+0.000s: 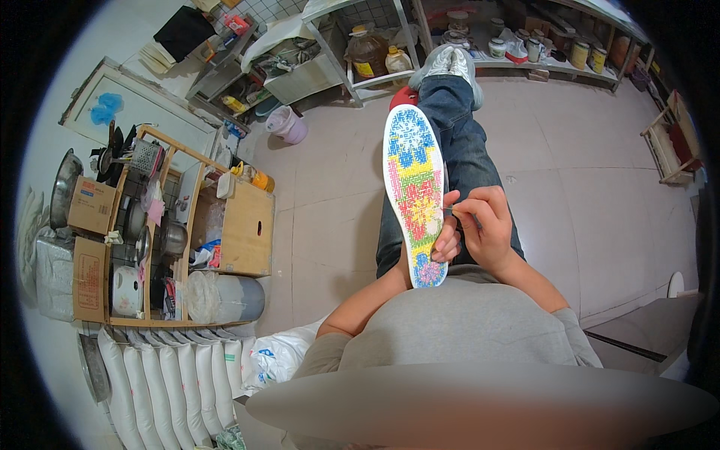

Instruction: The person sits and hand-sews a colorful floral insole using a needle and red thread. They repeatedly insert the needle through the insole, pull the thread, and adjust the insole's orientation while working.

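Observation:
A long shoe insole [414, 180] with a white edge lies lengthwise above my lap. Its face carries cross-stitch patterns in blue, yellow, pink, red and green. My left hand [448, 241] is closed round it from beneath; the palm is hidden and the fingers show along the right edge. At that same edge my right hand [486, 225] pinches a thin needle [448, 208] between thumb and fingers. The needle is very small in view, and any thread on it cannot be made out.
A wooden shelf [180, 247] with pots and boxes stands at left. White sacks [176, 382] line the lower left. A pink bucket [286, 124] is on the tiled floor. Jars fill a low shelf [547, 71] at the far side; a small wooden chair [667, 142] stands at right.

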{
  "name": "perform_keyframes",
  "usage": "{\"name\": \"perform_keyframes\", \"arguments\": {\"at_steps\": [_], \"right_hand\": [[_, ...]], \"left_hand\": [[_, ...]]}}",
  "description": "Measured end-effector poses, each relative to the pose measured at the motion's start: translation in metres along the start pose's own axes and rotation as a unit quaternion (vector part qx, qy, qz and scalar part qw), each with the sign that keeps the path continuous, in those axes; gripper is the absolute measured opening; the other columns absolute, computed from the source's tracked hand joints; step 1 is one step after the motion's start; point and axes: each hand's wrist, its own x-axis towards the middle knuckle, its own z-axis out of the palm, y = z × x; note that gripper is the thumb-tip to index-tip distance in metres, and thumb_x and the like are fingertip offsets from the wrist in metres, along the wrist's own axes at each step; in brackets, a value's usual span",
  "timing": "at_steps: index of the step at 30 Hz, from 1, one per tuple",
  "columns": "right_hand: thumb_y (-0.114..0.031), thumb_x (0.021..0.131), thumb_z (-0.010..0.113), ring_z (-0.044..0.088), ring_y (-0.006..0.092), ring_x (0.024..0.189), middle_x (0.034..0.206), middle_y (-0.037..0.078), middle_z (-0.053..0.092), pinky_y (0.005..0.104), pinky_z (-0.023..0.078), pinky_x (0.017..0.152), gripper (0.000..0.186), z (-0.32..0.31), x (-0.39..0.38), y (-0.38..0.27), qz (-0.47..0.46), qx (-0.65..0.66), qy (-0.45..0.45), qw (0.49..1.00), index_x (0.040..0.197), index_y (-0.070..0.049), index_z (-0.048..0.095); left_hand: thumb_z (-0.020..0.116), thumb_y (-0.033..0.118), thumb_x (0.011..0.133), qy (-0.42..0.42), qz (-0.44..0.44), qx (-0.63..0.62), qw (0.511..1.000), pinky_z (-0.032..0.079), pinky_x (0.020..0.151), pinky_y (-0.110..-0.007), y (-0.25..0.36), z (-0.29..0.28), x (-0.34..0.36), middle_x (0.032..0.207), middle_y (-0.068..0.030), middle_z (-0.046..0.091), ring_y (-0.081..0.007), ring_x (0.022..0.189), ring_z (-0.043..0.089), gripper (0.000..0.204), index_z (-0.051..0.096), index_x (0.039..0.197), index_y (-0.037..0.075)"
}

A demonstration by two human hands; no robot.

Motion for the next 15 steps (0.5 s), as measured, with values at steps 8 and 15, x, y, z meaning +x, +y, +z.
{"name": "perform_keyframes", "arguments": {"at_steps": [8,15], "right_hand": [[-0.001,0.076,0.061,0.051,0.0218,0.075,0.082,0.009,0.05,0.0285,0.042,0.066,0.006,0.004,-0.004,0.011,0.151,0.14,-0.032,0.978,0.079,-0.002,0.056],[-0.006,0.083,0.059,0.06,0.0122,0.083,0.101,0.007,0.06,0.0243,0.049,0.069,0.021,0.017,-0.03,0.038,0.432,0.489,-0.053,0.756,0.103,0.0,0.059]], "left_hand": [[0.041,0.029,0.096,0.146,0.044,0.213,0.965,0.036,0.045,-0.019,-0.001,0.024,-0.004,0.063,-0.0017,0.046,-0.0071,0.049,0.041,0.047,0.034,0.137,0.009],[0.044,0.015,0.096,0.283,0.119,0.428,0.85,0.047,0.082,-0.025,-0.01,0.028,0.004,0.107,-0.0077,0.061,-0.0107,0.093,0.058,0.04,0.039,0.132,-0.002]]}}
